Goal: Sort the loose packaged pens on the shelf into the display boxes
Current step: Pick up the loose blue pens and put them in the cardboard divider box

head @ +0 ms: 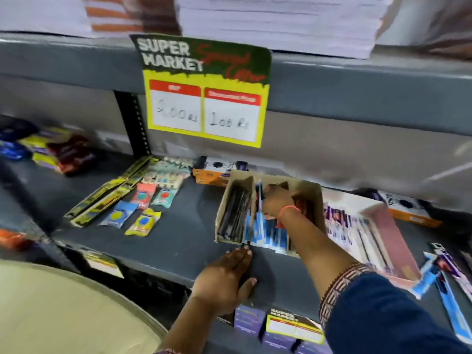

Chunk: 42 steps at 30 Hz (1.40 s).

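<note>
A brown cardboard display box (pixel 222 210) with compartments stands on the grey shelf (pixel 178 241). Its left slot holds dark pen packs (pixel 235 213); the middle holds blue pen packs (pixel 268 233). My right hand (pixel 277 200) reaches into the box over the blue packs, fingers closed on packs standing upright at the back of the middle slot. My left hand (pixel 227 274) lies flat, palm down, on the shelf just in front of the box, holding nothing. To the right, a pink display box (pixel 393 241) holds purple pen packs (pixel 339 221). Loose blue and purple pen packs (pixel 444 284) lie at far right.
Yellow-black packs (pixel 107 195) and small eraser-like packets (pixel 143 213) lie on the shelf's left. Orange-white boxes (pixel 214 172) stand behind the display box and at the right rear (pixel 408 210). A yellow price sign (pixel 204 93) hangs from the upper shelf. Purple boxes (pixel 250 320) sit below.
</note>
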Each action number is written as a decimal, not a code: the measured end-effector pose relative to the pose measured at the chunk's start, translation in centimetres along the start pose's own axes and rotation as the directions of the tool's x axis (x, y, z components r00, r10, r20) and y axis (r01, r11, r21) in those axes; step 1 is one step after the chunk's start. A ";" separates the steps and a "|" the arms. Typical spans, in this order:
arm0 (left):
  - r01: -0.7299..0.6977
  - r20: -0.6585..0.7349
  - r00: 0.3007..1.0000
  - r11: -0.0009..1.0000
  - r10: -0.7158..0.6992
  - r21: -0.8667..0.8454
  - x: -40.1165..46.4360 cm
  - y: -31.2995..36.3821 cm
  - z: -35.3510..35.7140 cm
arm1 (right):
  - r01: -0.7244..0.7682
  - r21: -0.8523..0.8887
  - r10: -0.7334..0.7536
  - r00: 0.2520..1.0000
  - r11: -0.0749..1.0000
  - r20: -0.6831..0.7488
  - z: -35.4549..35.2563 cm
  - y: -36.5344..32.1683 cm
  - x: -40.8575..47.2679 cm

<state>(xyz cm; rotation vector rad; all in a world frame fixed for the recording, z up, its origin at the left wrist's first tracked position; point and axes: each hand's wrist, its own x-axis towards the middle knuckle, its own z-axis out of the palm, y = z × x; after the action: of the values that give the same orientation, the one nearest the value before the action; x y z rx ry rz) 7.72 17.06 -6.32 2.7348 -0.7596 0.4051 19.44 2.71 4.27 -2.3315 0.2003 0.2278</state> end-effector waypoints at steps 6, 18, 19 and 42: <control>-0.056 -0.021 0.998 0.998 0.056 0.000 -0.1 -0.3 0.7 | -0.061 -0.176 0.061 0.998 0.982 -0.001 2.2 0.2 2.2; -0.034 -0.003 0.999 0.999 0.034 0.014 0.0 0.2 0.5 | 0.050 -0.448 -0.146 0.972 0.892 -0.182 0.7 1.6 0.9; -0.019 0.015 1.000 1.000 0.019 -0.004 0.0 0.2 0.3 | 0.056 -0.432 -0.162 0.964 0.900 -0.211 -0.1 1.6 0.5; -0.239 0.291 0.924 0.969 0.246 -0.062 5.4 13.3 5.5 | -0.559 -0.034 0.435 0.679 0.828 -0.591 -14.5 24.9 -12.1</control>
<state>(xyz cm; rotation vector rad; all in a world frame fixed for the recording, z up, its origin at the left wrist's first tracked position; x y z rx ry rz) 6.16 1.76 -7.16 2.7172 -1.1796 0.0274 3.89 -23.96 -0.24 -2.4488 1.1836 -0.2034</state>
